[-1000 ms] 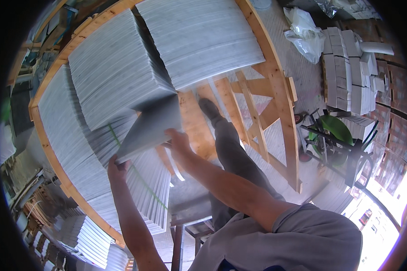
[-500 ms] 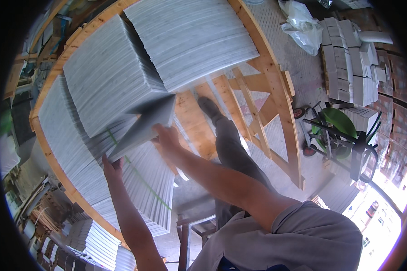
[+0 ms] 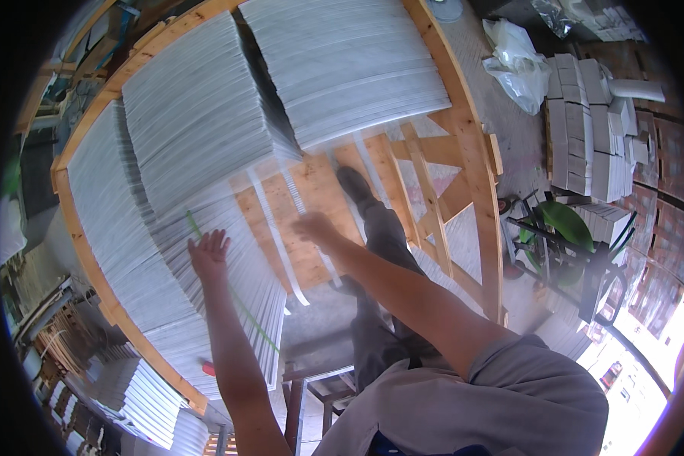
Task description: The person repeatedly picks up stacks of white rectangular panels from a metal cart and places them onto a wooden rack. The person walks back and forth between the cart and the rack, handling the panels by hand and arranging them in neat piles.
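Rows of thin grey-white slabs stand on edge in a wooden crate (image 3: 479, 205). One row (image 3: 197, 121) fills the middle and another (image 3: 349, 68) the far right. My left hand (image 3: 209, 254) is open, fingers spread, over a nearer stack of slabs (image 3: 235, 296). A green strap (image 3: 243, 308) runs across that stack, partly hidden by the hand. Above the bare wooden boards of the crate floor, my right hand (image 3: 315, 230) is smeared by motion. No slab shows in it, but its fingers cannot be made out.
My foot (image 3: 353, 186) stands on the crate floor near slatted wood bracing (image 3: 429, 197). A small red object (image 3: 208, 368) lies by the crate's left rim. At right are a plastic bag (image 3: 517, 64), stacked white boxes (image 3: 577, 125) and a wheeled black frame (image 3: 570, 243) with a green part.
The grey slab that both hands held tilted is out of them, and it no longer stands apart from the rows. My hands have moved apart, the right one towards the right.
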`<state>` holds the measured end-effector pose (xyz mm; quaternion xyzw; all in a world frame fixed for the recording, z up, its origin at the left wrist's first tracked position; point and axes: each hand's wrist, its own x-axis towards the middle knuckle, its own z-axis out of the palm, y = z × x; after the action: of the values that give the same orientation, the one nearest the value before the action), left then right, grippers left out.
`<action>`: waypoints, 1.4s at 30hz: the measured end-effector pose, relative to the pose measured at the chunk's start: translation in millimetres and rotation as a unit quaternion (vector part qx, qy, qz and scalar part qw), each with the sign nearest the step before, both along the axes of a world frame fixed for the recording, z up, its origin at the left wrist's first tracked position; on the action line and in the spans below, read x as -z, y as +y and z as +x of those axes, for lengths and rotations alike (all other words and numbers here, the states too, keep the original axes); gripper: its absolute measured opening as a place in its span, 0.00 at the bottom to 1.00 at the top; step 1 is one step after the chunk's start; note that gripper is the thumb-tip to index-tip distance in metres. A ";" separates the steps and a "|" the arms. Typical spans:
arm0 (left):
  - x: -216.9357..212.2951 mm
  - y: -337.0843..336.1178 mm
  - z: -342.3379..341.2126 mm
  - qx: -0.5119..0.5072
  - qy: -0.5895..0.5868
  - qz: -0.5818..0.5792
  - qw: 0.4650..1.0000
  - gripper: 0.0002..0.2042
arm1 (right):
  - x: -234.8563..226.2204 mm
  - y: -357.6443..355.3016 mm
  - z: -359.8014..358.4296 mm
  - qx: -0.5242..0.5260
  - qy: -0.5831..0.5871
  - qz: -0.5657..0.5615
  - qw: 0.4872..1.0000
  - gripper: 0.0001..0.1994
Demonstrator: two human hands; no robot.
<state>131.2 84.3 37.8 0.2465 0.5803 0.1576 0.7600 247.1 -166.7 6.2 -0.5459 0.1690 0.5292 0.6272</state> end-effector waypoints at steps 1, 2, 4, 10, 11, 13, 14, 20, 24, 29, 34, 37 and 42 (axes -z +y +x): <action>8.6 -5.9 -5.2 0.021 0.012 0.006 1.000 0.34 | 5.7 -15.5 -11.7 -0.016 0.020 -0.028 0.999 0.08; 17.8 -12.1 -10.4 0.039 0.024 0.013 0.999 0.33 | 12.4 -26.7 -20.6 -0.007 0.039 -0.047 0.998 0.07; 34.6 -23.0 -26.3 0.076 0.032 0.040 0.996 0.32 | 25.1 -46.7 -34.2 0.012 0.067 -0.084 0.994 0.06; 89.9 -32.0 -60.1 0.131 0.078 0.115 0.982 0.22 | 66.4 -66.7 -25.2 -0.036 0.021 -0.118 0.992 0.05; 101.5 -27.7 -62.3 0.139 0.090 0.121 0.979 0.22 | 75.1 -65.1 -21.0 -0.041 0.007 -0.121 0.992 0.05; 129.6 -19.0 -61.5 0.164 0.119 0.128 0.971 0.21 | 97.4 -58.5 -9.9 -0.055 -0.038 -0.105 0.992 0.04; 144.2 -12.2 -60.9 0.172 0.111 0.154 0.967 0.20 | 111.5 -52.6 -5.1 -0.104 -0.103 -0.082 0.986 0.04; 214.0 48.2 -33.2 0.277 0.207 0.180 0.921 0.22 | 205.7 -11.8 28.6 -0.141 -0.307 -0.057 0.940 0.11; 259.9 79.3 -11.7 0.211 0.188 0.204 0.937 0.19 | 248.6 32.3 48.0 -0.118 -0.282 -0.181 0.935 0.16; 317.5 113.9 -10.9 0.234 0.065 0.264 0.933 0.14 | 273.1 75.5 77.0 -0.132 -0.405 -0.132 0.895 0.17; 337.1 127.8 -18.1 0.239 0.082 0.263 0.931 0.14 | 280.2 71.6 74.7 -0.105 -0.411 -0.129 0.896 0.17; 335.0 127.8 -23.0 0.237 0.106 0.253 0.932 0.14 | 279.8 62.3 68.5 -0.098 -0.403 -0.133 0.900 0.18; 334.3 128.1 -28.9 0.235 0.128 0.252 0.930 0.14 | 276.8 57.0 63.1 -0.090 -0.399 -0.136 0.902 0.18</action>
<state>102.3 212.4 -296.5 0.5776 0.5395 0.0827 0.6071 310.2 -109.6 -270.6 -0.8045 -0.0751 0.2927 0.5114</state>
